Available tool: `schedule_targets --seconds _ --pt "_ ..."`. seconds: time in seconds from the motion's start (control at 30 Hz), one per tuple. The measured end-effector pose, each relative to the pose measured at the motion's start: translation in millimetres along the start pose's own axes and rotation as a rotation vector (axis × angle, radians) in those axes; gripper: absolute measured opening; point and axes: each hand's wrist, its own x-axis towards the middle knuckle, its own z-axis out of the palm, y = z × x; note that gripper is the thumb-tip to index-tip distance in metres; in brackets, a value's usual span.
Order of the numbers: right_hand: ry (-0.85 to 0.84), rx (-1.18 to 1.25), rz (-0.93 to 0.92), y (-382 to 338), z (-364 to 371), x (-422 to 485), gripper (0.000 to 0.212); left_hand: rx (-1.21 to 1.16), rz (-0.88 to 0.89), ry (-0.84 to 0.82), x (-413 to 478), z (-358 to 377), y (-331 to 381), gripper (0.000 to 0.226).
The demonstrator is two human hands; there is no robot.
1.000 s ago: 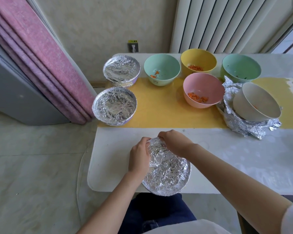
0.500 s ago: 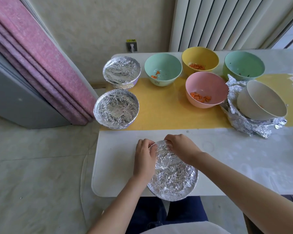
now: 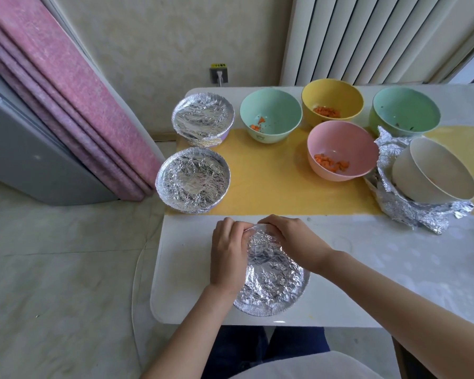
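Gripping the crinkled silver foil-covered round dish [image 3: 274, 283] at its far rim with both hands: left hand [image 3: 227, 255] along the left edge, fingers curled onto the foil; right hand [image 3: 293, 240] arched over the top edge, fingertips pinching foil. Sitting near the front edge of the white table [image 3: 192, 269]. Behind: mint-green bowl [image 3: 271, 114] with a few carrot bits, yellow bowl [image 3: 331, 102] and pink bowl [image 3: 342, 150] with diced carrot, cream bowl [image 3: 433, 170] tilted in crumpled foil.
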Motion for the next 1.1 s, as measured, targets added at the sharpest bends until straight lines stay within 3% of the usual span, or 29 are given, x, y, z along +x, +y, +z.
schedule_targets --seconds 0.13,0.27,0.33,0.67,1.0,1.1 --pt "-0.015 -0.037 -0.046 0 -2 -5 0.024 -0.012 0.053 0.013 -7 2 1 0.007" --pt "-0.094 -0.176 -0.063 -10 -6 -9 0.068 0.003 0.066 0.011 -9 1 1 0.008" --pt "-0.079 -0.143 -0.086 -11 -5 -13 0.073 0.016 0.084 0.014 -11 2 1 0.009" --pt "0.011 -0.185 -0.077 -1 0 -30 0.077 -0.073 0.035 -0.002 -19 -3 13 0.003" --pt "-0.093 -0.177 -0.141 -2 -6 -28 0.075 -0.002 0.126 0.009 -24 1 15 0.006" --pt "-0.106 -0.118 -0.157 5 -8 -26 0.054 0.0 0.124 0.003 -22 2 16 0.005"
